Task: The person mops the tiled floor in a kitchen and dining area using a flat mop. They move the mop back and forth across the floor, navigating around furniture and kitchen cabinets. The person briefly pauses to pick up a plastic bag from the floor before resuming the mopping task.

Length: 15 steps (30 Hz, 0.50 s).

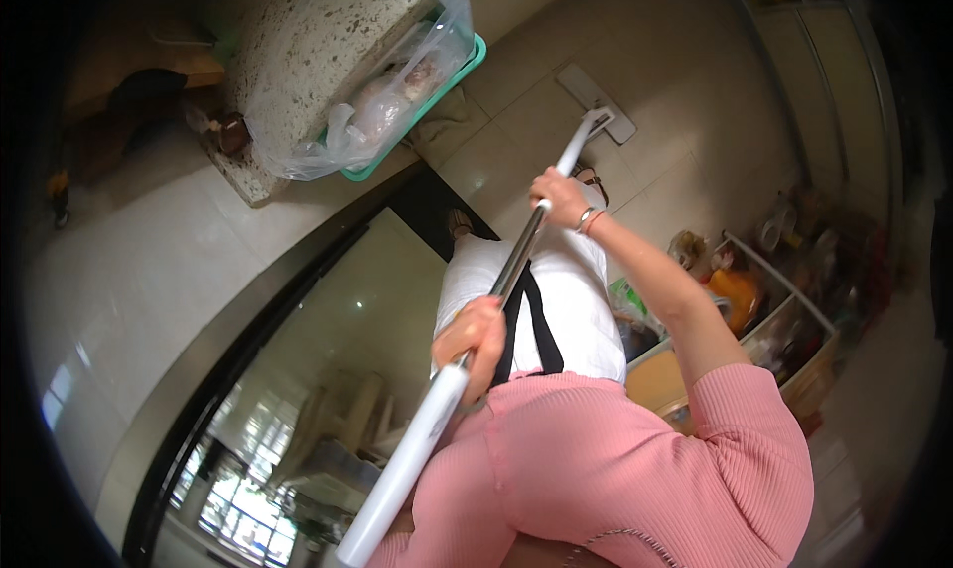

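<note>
Both my hands are closed around the pole of a flat mop [518, 257], which slants across my body from lower left to upper right. My left hand [473, 338] grips the metal shaft just above the thick white end grip [409, 466]. Farther along, my right hand [563, 197], with a bracelet at the wrist, is wrapped around the pole by the white lower section. The mop's rectangular head [596, 102] lies on the tiled floor beyond my feet. Its underside is hidden.
A speckled stone slab [298, 62] juts in at upper left, beside a green basket [475, 62] with a clear plastic bag. A dark-framed glossy panel [367, 300] stands to my left. At right, a rack [779, 270] holds assorted packages and bottles.
</note>
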Available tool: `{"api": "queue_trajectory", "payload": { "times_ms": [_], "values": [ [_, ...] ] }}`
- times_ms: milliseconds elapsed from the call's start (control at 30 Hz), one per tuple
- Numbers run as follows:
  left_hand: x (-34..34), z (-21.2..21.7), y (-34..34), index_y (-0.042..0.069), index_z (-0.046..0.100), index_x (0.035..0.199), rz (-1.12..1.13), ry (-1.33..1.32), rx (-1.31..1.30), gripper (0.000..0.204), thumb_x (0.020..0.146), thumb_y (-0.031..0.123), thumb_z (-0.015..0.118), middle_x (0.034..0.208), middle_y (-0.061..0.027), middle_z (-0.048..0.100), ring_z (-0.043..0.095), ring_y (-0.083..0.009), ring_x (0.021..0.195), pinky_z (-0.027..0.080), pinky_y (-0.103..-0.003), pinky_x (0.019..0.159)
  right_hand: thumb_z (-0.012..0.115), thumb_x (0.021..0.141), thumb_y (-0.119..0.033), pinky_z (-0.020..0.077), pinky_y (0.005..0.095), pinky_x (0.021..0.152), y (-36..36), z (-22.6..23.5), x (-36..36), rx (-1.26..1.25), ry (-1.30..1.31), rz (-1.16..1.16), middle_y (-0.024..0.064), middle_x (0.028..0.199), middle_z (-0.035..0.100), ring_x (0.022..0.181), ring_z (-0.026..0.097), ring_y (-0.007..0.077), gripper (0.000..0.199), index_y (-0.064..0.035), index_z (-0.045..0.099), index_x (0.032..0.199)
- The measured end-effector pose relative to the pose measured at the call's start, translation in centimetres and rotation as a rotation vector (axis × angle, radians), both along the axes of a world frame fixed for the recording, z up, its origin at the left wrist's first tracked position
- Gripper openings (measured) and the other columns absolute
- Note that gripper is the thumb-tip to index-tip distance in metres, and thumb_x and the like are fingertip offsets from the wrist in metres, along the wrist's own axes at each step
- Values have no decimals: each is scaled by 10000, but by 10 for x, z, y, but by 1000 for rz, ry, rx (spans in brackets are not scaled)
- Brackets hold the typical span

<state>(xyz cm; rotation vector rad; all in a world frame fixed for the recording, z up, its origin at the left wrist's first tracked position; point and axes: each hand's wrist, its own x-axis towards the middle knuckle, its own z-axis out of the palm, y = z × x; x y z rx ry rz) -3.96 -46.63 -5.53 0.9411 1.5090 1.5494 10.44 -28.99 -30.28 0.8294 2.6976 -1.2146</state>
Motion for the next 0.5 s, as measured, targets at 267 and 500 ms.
{"api": "queue_trajectory", "payload": {
  "times_ms": [267, 500],
  "values": [
    [-80, 65, -166, 73, 393, 661, 210, 83, -276, 288, 944, 58, 447, 588, -49, 480, 493, -166, 603, 476, -451, 822, 651, 723, -195, 480, 423, 654, -197, 41, -111, -164, -5, 37, -43, 855, 634, 967, 544, 203, 108, -171, 699, 817],
    [-108, 42, -208, 95, 402, 659, 139, 54, -143, 278, 931, 45, 423, 550, -30, 417, 500, -175, 580, 463, -466, 844, 650, 692, -190, 466, 466, 691, -222, 40, -120, -198, 22, 37, -30, 853, 631, 965, 544, 227, 101, -157, 685, 781]
  ]
}}
